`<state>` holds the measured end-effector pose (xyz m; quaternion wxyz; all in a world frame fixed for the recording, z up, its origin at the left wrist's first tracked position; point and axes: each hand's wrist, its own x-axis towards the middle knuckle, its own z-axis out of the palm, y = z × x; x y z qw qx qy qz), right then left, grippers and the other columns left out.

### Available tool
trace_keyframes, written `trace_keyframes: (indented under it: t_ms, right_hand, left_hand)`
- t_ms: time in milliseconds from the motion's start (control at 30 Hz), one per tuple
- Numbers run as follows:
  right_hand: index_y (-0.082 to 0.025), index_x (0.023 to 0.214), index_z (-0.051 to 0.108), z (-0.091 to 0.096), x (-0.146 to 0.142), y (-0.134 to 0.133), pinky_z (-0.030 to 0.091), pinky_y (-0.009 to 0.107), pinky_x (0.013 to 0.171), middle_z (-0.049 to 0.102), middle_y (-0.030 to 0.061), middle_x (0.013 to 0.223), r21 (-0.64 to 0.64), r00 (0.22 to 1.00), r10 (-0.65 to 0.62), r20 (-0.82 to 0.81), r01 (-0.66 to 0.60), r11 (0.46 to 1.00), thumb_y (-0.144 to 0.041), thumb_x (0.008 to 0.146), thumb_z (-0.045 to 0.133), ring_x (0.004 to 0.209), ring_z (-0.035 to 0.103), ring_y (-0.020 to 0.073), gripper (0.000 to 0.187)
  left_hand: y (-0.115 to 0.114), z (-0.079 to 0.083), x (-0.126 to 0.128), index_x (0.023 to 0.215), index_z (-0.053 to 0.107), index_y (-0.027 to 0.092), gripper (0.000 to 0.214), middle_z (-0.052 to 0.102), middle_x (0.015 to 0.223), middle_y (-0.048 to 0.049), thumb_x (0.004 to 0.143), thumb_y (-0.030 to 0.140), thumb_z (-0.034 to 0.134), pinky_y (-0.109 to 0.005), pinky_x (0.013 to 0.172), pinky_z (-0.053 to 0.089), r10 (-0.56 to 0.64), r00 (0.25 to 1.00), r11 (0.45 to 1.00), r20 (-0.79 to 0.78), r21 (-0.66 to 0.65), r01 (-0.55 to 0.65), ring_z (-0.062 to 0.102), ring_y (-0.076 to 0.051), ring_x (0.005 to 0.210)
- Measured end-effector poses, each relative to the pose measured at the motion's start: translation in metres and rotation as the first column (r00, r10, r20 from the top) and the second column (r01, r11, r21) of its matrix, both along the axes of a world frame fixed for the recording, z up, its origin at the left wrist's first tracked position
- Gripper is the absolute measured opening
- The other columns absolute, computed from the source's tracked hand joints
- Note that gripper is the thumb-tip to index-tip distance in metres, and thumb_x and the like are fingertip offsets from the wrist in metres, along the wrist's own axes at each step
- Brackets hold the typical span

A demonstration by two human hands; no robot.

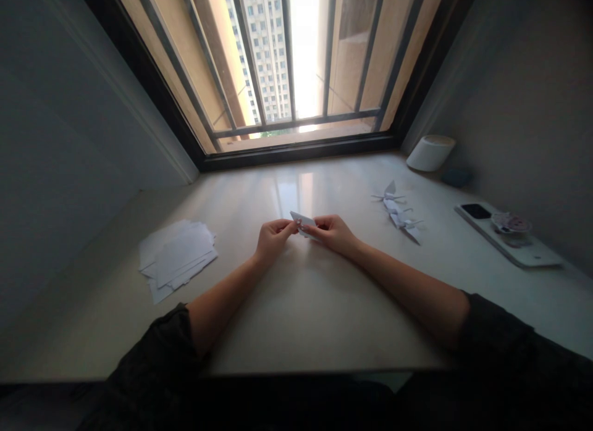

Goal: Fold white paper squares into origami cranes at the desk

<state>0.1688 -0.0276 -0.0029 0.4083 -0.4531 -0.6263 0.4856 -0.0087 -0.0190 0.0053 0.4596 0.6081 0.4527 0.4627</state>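
One small folded piece of white paper (306, 222) sits between the fingertips of two bare hands, above the middle of a pale, smooth bench (319, 320). The left hand (274, 238) pinches its left end; the right hand (337, 234) grips its right end, thumb laid along the near face. The hands are close together, both closed on the paper, which slants down from upper left to lower right. Whether it touches the bench cannot be told.

To the right of the right hand, well apart from it, lies a cluster of folded white paper figures with pointed wings (396, 215); at least two show, but they overlap and an exact count is unclear. Left of the left hand lies one loose pile of white paper sheets (178, 252), unevenly stacked, too many to count.

Farther right is one flat white phone (532, 253) with a dark camera panel, one round translucent object (511, 221) on it. Beyond stand one white rounded cylinder (430, 154) and, just beside it, one blurred dark bluish object (457, 176). One dark-framed, barred window (301, 154) closes the far side.
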Motion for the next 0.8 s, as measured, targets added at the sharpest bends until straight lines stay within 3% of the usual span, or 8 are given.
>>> trace_keyframes:
  t_ms: [467, 800]
  right_hand:
    - [-0.013, 0.066, 0.064, 0.0038, 0.0000, -0.0022, 0.020, 0.024, 0.046, 0.040, -0.0028, 0.051, 0.002, 0.999, 0.010, 0.030, -0.010, 1.000, -0.064, 0.072, 0.061, 0.051, 0.031, 0.0081, 0.052]
    - [-0.017, 0.050, 0.045, 0.0008, -0.0017, -0.0027, 0.020, 0.025, 0.048, 0.033, -0.0050, 0.049, 0.123, 0.990, -0.030, 0.134, 0.013, 0.992, -0.061, 0.074, 0.062, 0.050, 0.029, 0.0076, 0.052]
  left_hand:
    - [0.0024, -0.0039, -0.0027, 0.063, 0.069, 0.016, 0.040, 0.064, 0.063, -0.0025, 0.079, 0.051, 0.061, -0.025, 0.064, 0.041, -0.025, 0.999, 0.999, -0.038, 0.024, 0.026, 0.055, -0.014, 0.065]
    - [0.0056, -0.0085, -0.0022, 0.070, 0.071, 0.016, 0.037, 0.064, 0.065, -0.0016, 0.071, 0.053, 0.070, -0.025, 0.060, 0.042, 0.010, 0.999, 1.000, -0.041, 0.013, -0.010, 0.053, -0.012, 0.061]
